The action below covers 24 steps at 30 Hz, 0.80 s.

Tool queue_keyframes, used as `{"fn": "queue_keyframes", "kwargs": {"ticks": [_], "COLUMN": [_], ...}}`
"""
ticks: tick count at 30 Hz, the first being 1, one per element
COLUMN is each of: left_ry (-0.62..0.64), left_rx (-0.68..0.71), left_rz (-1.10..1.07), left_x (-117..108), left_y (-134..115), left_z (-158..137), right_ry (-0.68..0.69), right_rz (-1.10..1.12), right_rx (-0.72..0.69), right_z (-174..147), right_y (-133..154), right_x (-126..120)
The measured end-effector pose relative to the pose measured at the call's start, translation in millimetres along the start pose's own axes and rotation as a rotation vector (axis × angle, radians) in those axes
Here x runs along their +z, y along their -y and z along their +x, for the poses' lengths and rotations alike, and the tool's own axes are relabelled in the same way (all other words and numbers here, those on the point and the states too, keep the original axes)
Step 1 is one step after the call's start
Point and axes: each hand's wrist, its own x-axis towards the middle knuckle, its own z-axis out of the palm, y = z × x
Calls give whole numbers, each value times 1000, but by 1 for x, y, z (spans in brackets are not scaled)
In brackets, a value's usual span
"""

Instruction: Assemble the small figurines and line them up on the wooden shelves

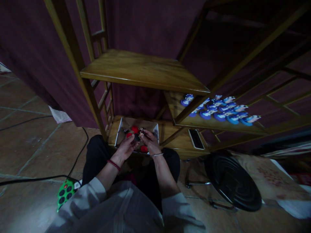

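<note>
Figurine [141,134] is being pinched by right hand [151,144], dark piece [137,138] by left hand [126,148], both half-closed, above white box [156,130]; red pieces [143,149] inside are being left unhandled, work apparently unfinished.

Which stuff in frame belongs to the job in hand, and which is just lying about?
In use:
small figure, at right hand
dark piece, at left hand
open box
red pieces inside it

Apparently just lying about:
blue-purple figurines on the shelf (any link unclear)
phone-like slab
black stool
green power strip
</note>
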Motion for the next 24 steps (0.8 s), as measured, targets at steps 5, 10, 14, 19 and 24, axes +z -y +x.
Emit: {"fn": "queue_keyframes", "kwargs": {"ticks": [5,10,14,19,24], "left_ry": [13,-5,13,1,2], "left_rx": [10,18,6,11,10], "left_rz": [-16,-6,-15,-25,-26], "left_x": [-2,-3,-2,0,-4], "left_y": [0,-1,-3,-3,0], "left_z": [2,3,1,0,2], "right_ry": [17,1,-8,-27,-18], "right_rz": [-34,-39,-46,-37,-16], "right_rx": [-14,-11,-6,-27,-28], "right_z": [0,0,-1,-1,-2], "right_y": [1,3,5,4,4], "right_x": [0,3,5,5,6]}}
